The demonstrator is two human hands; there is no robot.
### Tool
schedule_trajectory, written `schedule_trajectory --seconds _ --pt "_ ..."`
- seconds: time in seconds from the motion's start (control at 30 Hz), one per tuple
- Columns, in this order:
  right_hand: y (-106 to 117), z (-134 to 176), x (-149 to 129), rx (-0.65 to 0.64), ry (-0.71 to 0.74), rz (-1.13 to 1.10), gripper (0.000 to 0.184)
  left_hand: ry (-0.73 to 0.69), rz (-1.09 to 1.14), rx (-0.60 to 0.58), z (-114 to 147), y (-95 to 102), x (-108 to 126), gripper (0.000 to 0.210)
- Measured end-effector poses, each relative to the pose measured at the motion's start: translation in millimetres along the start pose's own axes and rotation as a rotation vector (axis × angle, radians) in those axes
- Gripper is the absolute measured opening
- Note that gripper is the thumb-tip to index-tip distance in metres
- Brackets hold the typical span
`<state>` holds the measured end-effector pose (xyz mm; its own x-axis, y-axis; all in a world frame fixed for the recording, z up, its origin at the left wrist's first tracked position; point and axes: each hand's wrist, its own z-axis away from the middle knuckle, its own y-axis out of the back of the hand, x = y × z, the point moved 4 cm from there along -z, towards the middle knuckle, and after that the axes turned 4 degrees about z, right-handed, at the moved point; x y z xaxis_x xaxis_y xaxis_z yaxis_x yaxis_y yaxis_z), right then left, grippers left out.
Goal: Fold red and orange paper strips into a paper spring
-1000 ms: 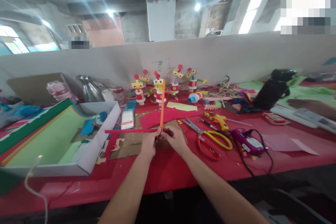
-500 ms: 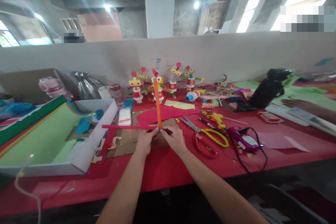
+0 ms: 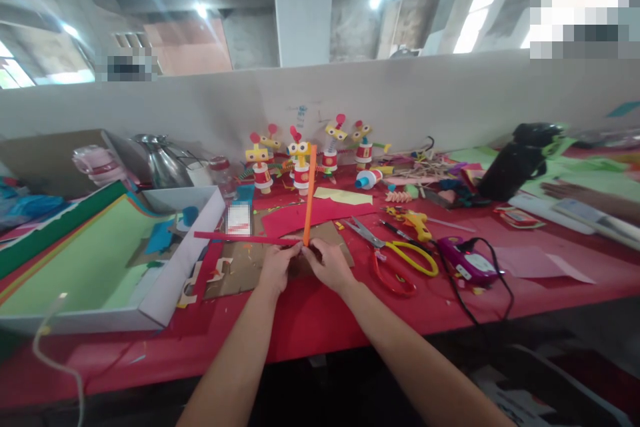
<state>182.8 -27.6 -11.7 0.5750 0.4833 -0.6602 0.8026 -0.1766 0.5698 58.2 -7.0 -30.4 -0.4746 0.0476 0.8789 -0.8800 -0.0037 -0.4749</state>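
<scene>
My left hand [image 3: 276, 268] pinches the end of a red paper strip [image 3: 235, 237], which stretches out to the left. Fingertips nearly touching it, my right hand [image 3: 327, 263] is closed on the foot of an orange paper strip [image 3: 311, 193] that stands almost upright. The two strips meet at a right angle between my hands; the join itself is partly hidden by the fingers. Beneath them lies a piece of brown cardboard [image 3: 235, 273]. Behind the orange strip stand several paper-cup figures [image 3: 301, 173] with yellow heads and red tops.
Scissors [image 3: 387, 250] and a yellow glue gun [image 3: 417, 223] lie right of my hands, beside a purple device [image 3: 470, 263] with a black cable. A white box [image 3: 165, 293] holding coloured paper stands left. A black flask [image 3: 515, 163] and another person's hand [image 3: 575, 193] are far right.
The orange strip has tipped from a slight left lean to a slight right lean. Both hands stay at nearly the same place, still gripping the strips.
</scene>
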Motion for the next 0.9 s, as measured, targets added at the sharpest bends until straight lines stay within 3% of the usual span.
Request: schedule_trajectory --seconds 0.23,0.5,0.7,0.9 --pt "-4.7 -1.1 7.2 -0.007 -0.058 -0.056 0.028 0.017 -0.035 -0.041 -2.7 3.0 -6.2 0.032" --pt "-2.0 -2.0 5.9 -0.070 -0.252 -0.467 0.034 0.067 0.098 -0.092 3.4 -6.8 0.8 0.027" --pt "-1.8 -4.9 9.4 -0.108 -0.268 -0.518 0.034 0.145 0.160 -0.116 4.4 -8.1 -1.1 0.027" --pt "-8.7 -6.3 12.6 -0.158 -0.265 -0.495 0.033 0.060 0.130 -0.074 3.8 -6.8 1.9 0.025"
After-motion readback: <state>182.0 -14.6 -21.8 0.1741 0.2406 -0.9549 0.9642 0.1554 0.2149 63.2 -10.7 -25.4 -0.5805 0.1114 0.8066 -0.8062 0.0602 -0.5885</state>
